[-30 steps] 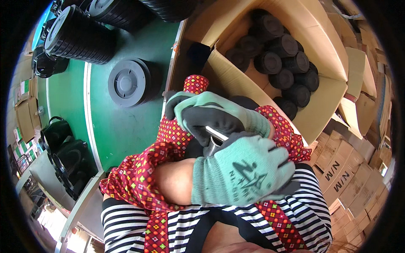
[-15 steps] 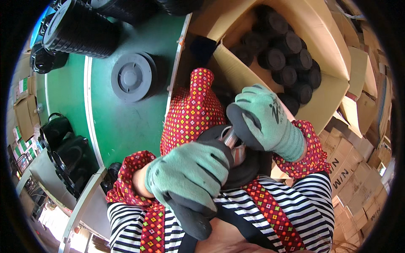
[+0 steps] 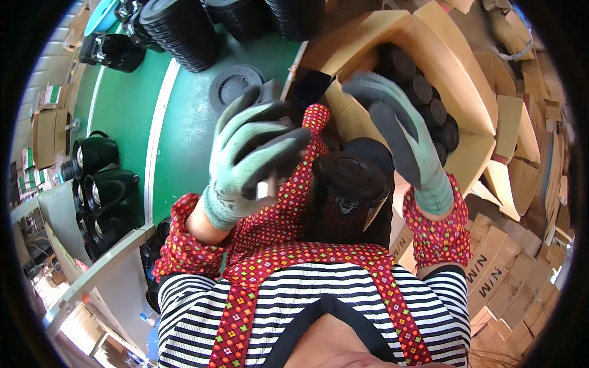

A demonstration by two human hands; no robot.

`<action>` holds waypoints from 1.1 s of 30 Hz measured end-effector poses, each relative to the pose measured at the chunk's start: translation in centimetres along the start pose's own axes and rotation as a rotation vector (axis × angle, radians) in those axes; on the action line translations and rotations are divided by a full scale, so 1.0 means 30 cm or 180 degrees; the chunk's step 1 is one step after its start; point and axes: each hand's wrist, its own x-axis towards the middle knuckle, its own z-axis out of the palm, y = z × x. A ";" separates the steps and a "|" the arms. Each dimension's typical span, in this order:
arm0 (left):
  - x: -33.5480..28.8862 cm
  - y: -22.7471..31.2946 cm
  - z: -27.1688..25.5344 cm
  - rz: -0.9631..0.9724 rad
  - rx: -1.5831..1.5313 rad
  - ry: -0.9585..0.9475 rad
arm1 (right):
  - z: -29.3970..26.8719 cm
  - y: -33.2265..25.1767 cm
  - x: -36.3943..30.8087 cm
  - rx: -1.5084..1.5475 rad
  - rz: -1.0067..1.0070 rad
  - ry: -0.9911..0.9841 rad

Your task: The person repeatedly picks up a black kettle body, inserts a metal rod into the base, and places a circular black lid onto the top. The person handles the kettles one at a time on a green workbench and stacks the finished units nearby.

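Observation:
My left hand (image 3: 248, 162), in a green glove with dark palm coating, is raised left of centre with its fingers curled. A small shiny silver-white piece (image 3: 267, 189) shows at its palm; the rest of it is hidden and blurred. My right hand (image 3: 399, 126), gloved alike, is held with fingers stretched out at the near edge of the cardboard box (image 3: 423, 37), nothing visible in it. Between my arms a black cylindrical canister (image 3: 350, 202) with a round black lid (image 3: 351, 175) sits at my lap. Another dark round shape (image 3: 371, 150) is just behind it.
Several black canisters (image 3: 420, 89) lie inside the box. On the green table (image 3: 184, 135) are a dark grey round disc (image 3: 236, 86), tall stacks of black discs (image 3: 178, 30) and black pitcher-like vessels (image 3: 110, 187). Stacked cartons (image 3: 491, 270) stand at right.
My hands have moved apart and up from the silver piece they both held at my lap. The right hand has opened toward the box. The black canister's lid now shows between my arms.

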 end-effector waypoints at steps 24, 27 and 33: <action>-0.443 0.158 -0.213 -0.1388 -0.1108 0.0306 | 0.258 -0.123 0.063 0.3170 0.1329 -0.0034; -0.551 0.109 -0.251 -0.2404 -0.1504 0.1101 | 0.441 -0.067 0.125 0.3483 0.0393 -0.1033; -0.398 -0.255 -0.428 -0.2773 -0.2224 0.2705 | 0.537 -0.095 0.129 0.2769 0.1294 -0.0314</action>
